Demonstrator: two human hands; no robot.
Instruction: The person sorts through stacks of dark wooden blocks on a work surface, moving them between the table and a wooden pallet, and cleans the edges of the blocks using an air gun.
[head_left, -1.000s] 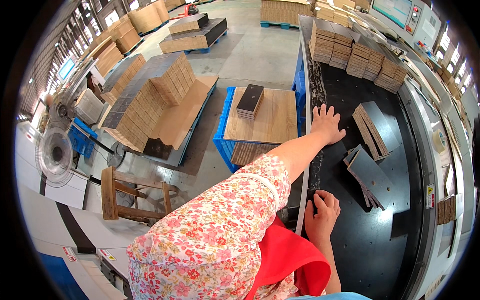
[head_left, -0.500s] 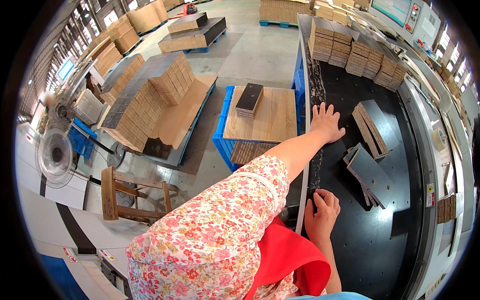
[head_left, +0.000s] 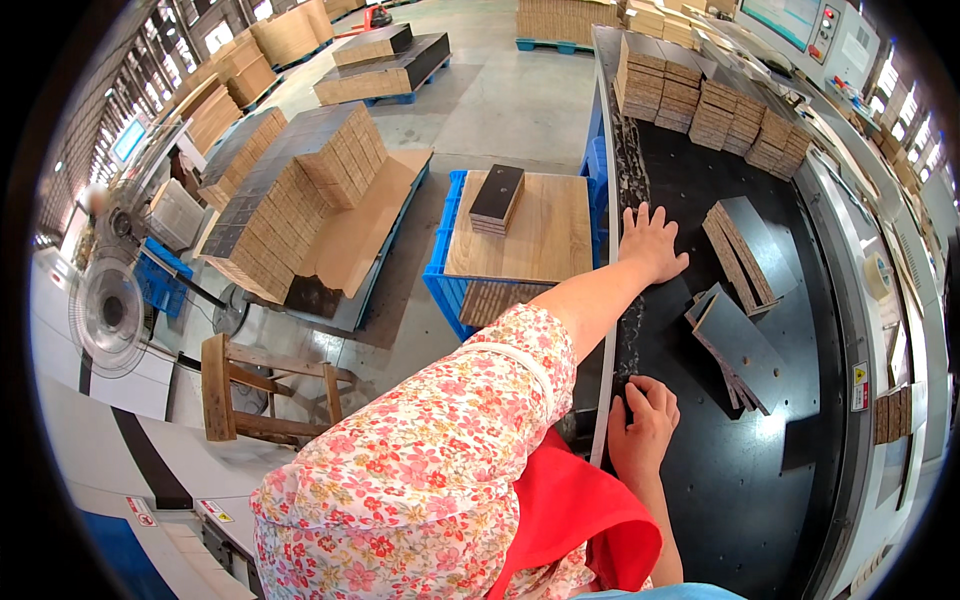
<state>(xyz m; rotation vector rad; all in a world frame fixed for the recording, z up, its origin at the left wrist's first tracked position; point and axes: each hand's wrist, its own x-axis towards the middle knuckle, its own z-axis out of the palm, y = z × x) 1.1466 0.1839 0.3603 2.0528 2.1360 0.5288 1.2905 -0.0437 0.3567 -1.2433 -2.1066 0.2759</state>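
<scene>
My left hand (head_left: 652, 245) lies palm down with fingers spread on the near-left margin of a black worktable (head_left: 690, 500), holding nothing. Closer to me, my right hand (head_left: 645, 425) rests on the same edge, fingers curled in and nothing visible in them. To the right of my left hand is a small fanned pile of dark-faced particleboard strips (head_left: 750, 245). Just below it sits a second splayed pile of the strips (head_left: 740, 345), its boards askew. Neither hand touches these piles.
Several neat stacks of strips (head_left: 700, 95) stand at the table's far end, below a control panel (head_left: 800, 30). Left of the table, a blue crate (head_left: 445, 285) carries a wooden board with a small stack (head_left: 497, 200). Farther left are a loaded pallet (head_left: 300, 190), wooden stool (head_left: 218, 385) and fan (head_left: 108, 310).
</scene>
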